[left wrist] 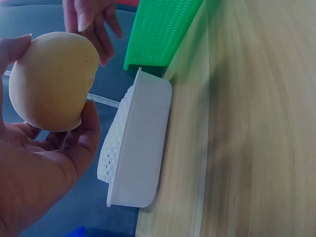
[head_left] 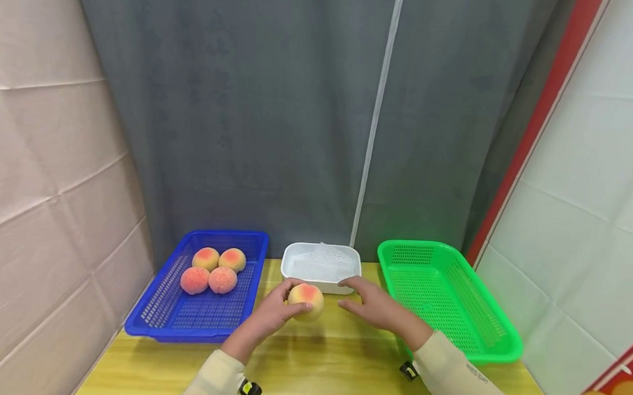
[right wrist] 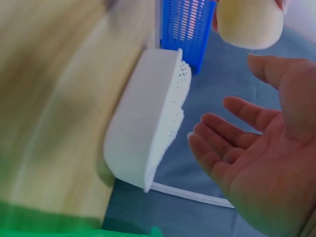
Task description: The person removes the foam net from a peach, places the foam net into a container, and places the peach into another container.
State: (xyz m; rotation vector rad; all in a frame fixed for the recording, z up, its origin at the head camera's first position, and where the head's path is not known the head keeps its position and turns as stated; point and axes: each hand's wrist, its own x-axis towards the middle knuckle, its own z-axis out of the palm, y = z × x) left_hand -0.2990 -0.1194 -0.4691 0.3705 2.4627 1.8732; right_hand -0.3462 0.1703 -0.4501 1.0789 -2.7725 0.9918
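Observation:
A yellow peach with a red blush (head_left: 306,302) is held up over the table by my left hand (head_left: 275,309). In the left wrist view, thumb and fingers curl round the peach (left wrist: 53,81). My right hand (head_left: 371,305) is a short way to the right of the peach, palm toward it, holding nothing. Its fingers are loosely bent in the right wrist view, apart from the peach (right wrist: 250,22). Just behind both hands stands a white tray (head_left: 320,287) with white mesh netting (head_left: 327,258) in it.
At the left, a blue basket (head_left: 199,335) holds several peaches (head_left: 222,280), some yellow and red, some pinker. A green basket (head_left: 494,314) stands at the right. All rest on a wooden table (head_left: 330,375), with a grey curtain (head_left: 246,112) behind.

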